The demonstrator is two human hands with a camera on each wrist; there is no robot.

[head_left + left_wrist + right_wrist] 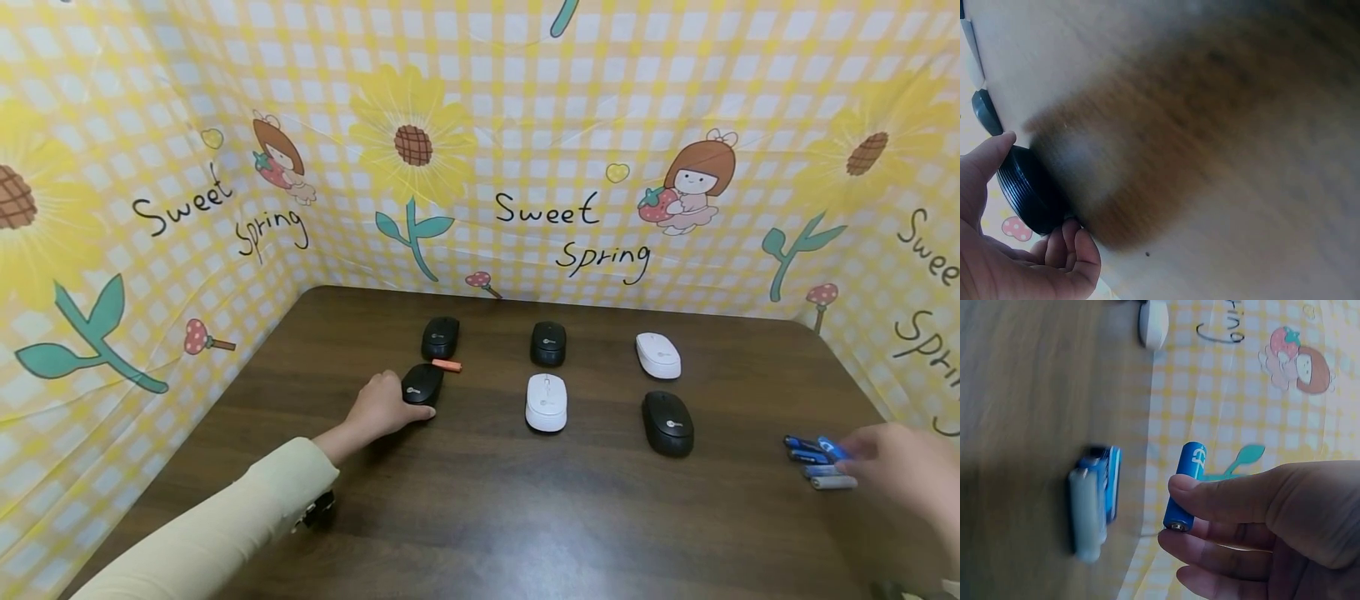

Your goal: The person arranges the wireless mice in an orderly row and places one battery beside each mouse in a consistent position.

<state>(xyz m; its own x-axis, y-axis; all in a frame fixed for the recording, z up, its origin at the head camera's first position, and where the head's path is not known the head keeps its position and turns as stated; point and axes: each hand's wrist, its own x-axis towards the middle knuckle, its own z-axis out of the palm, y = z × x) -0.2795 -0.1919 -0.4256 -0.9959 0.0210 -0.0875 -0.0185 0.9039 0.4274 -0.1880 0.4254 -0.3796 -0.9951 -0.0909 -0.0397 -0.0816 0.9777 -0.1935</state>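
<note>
My left hand (380, 406) grips a black computer mouse (422, 385) at the table's left, thumb on its near side and fingers on its far side in the left wrist view. Just behind that mouse lies an orange battery (447, 365). At the right, my right hand (900, 467) pinches a blue battery (1185, 487) between thumb and fingers, held clear of the table in the right wrist view. Beside it lies a small group of batteries, several blue ones (807, 457) and a grey one (834, 482).
More mice stand in two rows: black ones at the back left (440, 338), back middle (548, 343) and front right (668, 423), white ones at the back right (658, 356) and front middle (546, 402). A yellow checked cloth (480, 167) surrounds the brown table (480, 517).
</note>
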